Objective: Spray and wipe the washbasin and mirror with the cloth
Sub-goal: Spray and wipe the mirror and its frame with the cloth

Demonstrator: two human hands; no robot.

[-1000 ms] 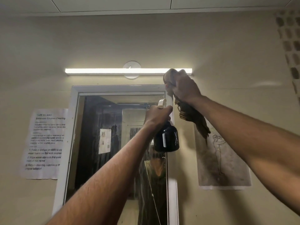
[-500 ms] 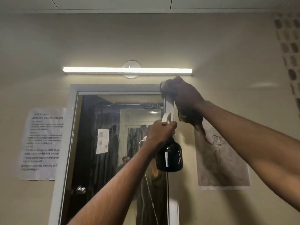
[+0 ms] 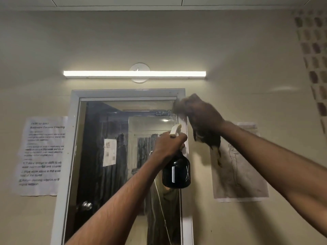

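Gripping, left hand (image 3: 170, 145): fingers wrapped round one black spray bottle with white trigger (image 3: 176, 172)
right hand (image 3: 200, 112): blurry, clutching one dark brown cloth (image 3: 209, 141) at white-framed mirror (image 3: 113, 156) corner
papers: two

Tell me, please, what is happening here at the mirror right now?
A person is cleaning the wall mirror. The right hand grips a dark cloth against the top right corner of the white frame, its image blurred. The left hand holds a black spray bottle upright in front of the mirror's right edge. Droplets show on the glass near that corner. The washbasin is out of view.
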